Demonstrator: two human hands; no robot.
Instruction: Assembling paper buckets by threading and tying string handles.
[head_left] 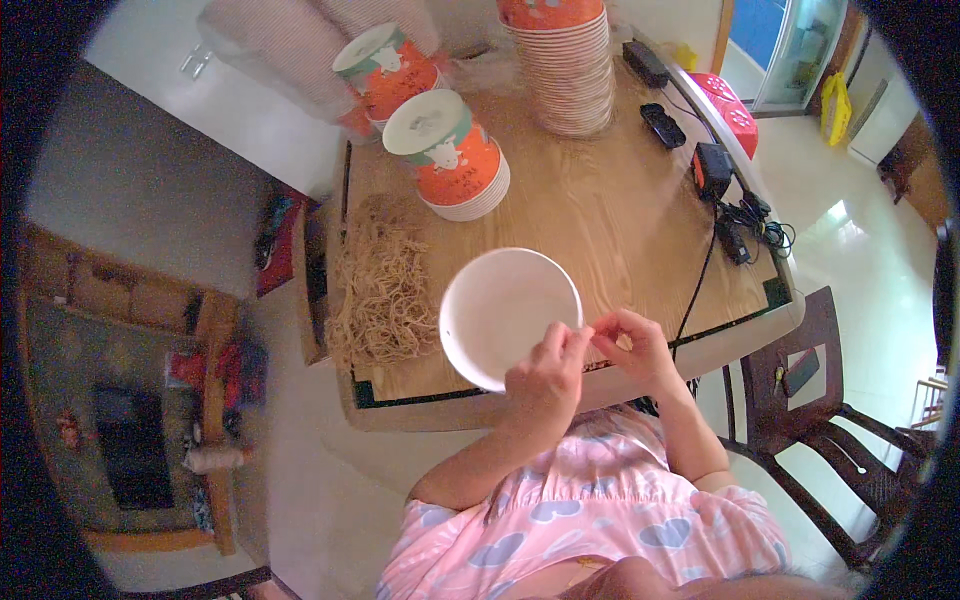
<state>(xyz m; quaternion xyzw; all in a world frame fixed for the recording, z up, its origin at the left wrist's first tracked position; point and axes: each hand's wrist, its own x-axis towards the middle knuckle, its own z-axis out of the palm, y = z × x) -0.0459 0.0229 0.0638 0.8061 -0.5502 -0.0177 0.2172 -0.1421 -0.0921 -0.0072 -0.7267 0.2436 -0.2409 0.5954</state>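
- Bowl (510, 315), white and paper, is sitting empty at the worktop's (620, 230) near edge, nothing in it so far.
- Left hand (545, 375) is gripping its rim; right hand (630, 345) is pinching something tiny just beside the bowl.
- Noodle pile (385, 285) is lying left of the bowl, looking untouched.
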